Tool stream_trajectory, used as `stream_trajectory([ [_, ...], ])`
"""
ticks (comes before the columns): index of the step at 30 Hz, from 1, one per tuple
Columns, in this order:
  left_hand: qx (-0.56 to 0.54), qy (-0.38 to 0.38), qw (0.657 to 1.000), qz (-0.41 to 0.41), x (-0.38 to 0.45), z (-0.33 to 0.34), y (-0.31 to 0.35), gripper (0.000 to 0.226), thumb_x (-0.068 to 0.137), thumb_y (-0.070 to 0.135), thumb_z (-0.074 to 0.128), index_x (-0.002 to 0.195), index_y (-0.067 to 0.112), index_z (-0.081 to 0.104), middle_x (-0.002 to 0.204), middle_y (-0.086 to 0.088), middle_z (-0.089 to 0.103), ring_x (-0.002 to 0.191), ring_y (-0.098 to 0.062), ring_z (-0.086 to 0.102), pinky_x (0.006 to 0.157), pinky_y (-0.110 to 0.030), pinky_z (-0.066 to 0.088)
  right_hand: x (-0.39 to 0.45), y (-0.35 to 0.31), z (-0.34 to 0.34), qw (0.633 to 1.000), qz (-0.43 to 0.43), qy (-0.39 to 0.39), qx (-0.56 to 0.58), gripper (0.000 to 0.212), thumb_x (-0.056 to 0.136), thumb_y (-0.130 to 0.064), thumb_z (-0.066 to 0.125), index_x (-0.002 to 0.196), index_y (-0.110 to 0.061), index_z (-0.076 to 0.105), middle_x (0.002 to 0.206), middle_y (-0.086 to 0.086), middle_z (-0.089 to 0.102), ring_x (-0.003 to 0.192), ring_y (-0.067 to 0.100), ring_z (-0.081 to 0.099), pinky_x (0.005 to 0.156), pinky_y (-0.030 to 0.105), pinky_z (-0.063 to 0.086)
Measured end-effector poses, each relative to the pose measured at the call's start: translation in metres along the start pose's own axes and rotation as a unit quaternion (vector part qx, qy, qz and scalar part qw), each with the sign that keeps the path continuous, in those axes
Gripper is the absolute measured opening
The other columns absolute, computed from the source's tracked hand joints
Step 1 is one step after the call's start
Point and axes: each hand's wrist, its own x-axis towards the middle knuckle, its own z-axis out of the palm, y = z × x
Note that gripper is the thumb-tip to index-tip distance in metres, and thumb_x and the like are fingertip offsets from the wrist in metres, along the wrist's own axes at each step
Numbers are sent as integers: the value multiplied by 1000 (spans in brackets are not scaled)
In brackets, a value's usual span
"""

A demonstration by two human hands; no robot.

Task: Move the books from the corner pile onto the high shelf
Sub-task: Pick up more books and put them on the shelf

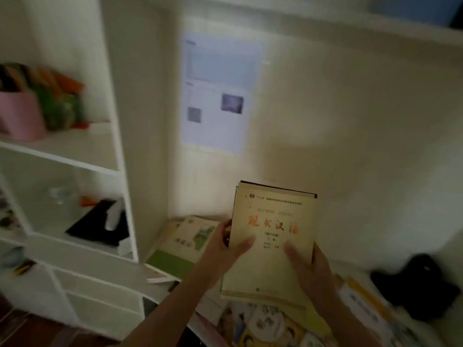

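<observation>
Both hands hold a small stack of books [271, 236] off the bench [160, 274]: left hand [220, 249] grips its left edge, right hand [310, 269] its lower right, thumbs on the cover. More books [190, 236] lie in the corner behind. Risk: lifting high, the lower volumes could slide out if the grip slackens.
</observation>
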Motion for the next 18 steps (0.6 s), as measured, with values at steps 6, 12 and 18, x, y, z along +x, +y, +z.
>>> stream_trajectory([
  [6, 37, 210, 969, 122, -84, -100, 91, 60, 74, 35, 80, 126, 34, 49, 109, 7, 69, 92, -10, 70, 72, -32, 61, -23, -101, 103, 976, -112, -185, 37, 23, 84, -26, 71, 106, -25, 66, 96, -3, 75, 82, 9, 72, 62, 25, 59],
  [12, 98, 314, 908, 260, -167, -146, 199, 57, 74, 35, 78, 125, 31, 52, 114, 5, 67, 99, -12, 68, 73, -32, 60, -48, -206, 164, 926, -227, -288, 90, 45, 81, -39, 70, 122, -27, 56, 112, -6, 70, 97, 10, 69, 75, 32, 60],
  [18, 127, 300, 877, 354, -165, -157, 348, 56, 79, 28, 76, 130, 25, 51, 114, 3, 68, 98, -16, 70, 74, -36, 60, -29, -348, 175, 894, -359, -240, 116, 38, 86, -37, 65, 122, -29, 54, 103, -23, 64, 86, -12, 62, 65, 7, 47],
])
